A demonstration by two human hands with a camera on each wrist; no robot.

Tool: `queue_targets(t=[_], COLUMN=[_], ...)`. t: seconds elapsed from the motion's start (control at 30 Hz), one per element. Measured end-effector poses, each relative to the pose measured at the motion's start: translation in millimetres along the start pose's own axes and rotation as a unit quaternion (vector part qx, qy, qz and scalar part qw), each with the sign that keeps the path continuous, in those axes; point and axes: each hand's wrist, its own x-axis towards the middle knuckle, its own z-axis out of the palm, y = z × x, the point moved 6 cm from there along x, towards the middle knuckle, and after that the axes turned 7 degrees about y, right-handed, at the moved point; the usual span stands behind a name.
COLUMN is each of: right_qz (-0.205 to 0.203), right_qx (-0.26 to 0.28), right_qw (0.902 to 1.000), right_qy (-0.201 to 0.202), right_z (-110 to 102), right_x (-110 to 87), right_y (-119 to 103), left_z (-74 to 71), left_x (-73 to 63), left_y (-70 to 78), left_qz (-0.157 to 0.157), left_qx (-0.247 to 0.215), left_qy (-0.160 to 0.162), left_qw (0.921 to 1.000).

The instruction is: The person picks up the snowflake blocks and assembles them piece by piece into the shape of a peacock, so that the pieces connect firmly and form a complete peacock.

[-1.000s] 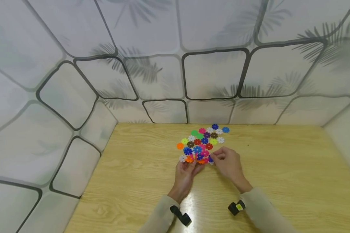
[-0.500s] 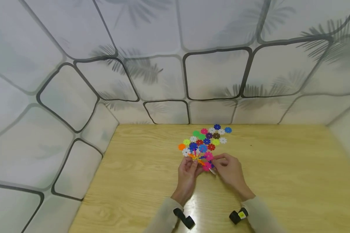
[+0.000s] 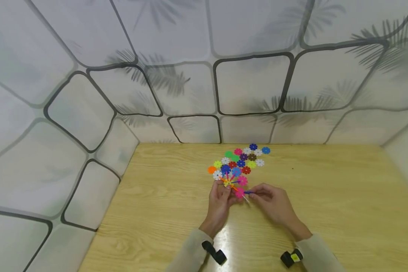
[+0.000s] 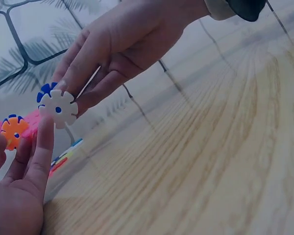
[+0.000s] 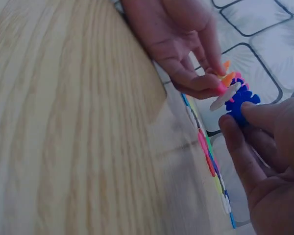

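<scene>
A joined cluster of notched plastic snowflake discs is in my left hand, whose thumb and fingers pinch it near the yellow disc. Orange, pink and blue discs stick out around that one. On the cluster's near right side my right hand pinches a blue disc between thumb and fingertips. This blue disc meets a pink disc in the head view. Beside it, a white disc faces the left wrist camera, with a left fingertip touching its edge. Fingers hide part of the cluster.
Several loose discs lie flat beyond the hands, among them a red disc, an orange disc and a light blue disc. The wooden table ends at a patterned wall.
The cluster has come toward me and turned, so its yellow disc now shows. My right hand has shifted right and down, and its blue disc now appears edge-on.
</scene>
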Motion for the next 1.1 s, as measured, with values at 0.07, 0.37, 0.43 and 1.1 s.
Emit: queue_targets(t=[0.07,0.37,0.43,1.1], right_qz=[-0.039,-0.213,-0.23,-0.209], right_qx=[-0.005,-0.082,-0.093,-0.097], right_qw=[0.9992,0.9734,0.9683,0.9726], right_qy=[0.003,-0.021,-0.027,0.033], right_z=[0.2,0.6,2.5,-2.9], right_x=[-0.6,0.8,1.1,5.1], right_y=[-3.1,-25.4,-26.8,-21.3], left_z=[-0.8,-4.9,-5.5,-4.8], left_x=[0.5,-0.8,-0.5,0.3], left_y=[-1.7,-4.3,-4.5,-0.3], left_qz=[-0.003,-0.026,-0.028,-0.04], left_qx=[-0.004,-0.026,-0.028,-0.021], left_qy=[-0.008,-0.026,-0.026,-0.024], left_qw=[1.0,0.999,0.9989,0.9987])
